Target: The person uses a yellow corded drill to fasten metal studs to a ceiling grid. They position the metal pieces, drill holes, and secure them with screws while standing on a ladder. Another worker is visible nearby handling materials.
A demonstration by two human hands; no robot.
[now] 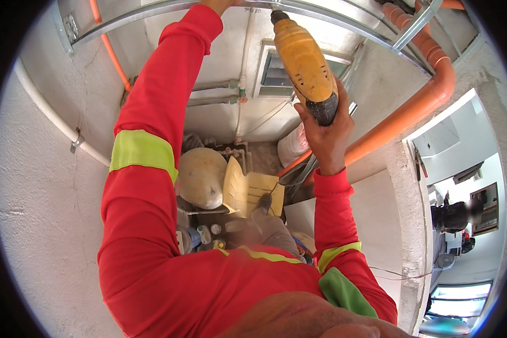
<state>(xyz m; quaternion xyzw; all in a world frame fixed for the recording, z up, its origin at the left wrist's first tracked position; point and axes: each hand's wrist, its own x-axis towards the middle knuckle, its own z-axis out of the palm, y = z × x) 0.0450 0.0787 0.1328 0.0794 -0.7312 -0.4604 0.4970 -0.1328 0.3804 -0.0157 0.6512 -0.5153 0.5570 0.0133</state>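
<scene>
Overhead, a yellow and black power drill (304,59) points up at a curved-looking metal profile (135,18). My right hand (328,132) is closed around the drill's lower end by its black part. The drill's black chuck meets the profile near the top edge, where I cannot make out the bit or a screw. My left hand (221,3) is raised to the same profile, left of the chuck. Only the base of that hand shows; its fingers are cut off by the frame.
A thick orange pipe (400,121) runs along the right wall, and a white pipe (50,110) along the left. Below are a yellow plastic chair (259,188) with my foot on it, a round pale tank (201,177) and a white sack (293,147). Beyond the doorway stands a person (452,217).
</scene>
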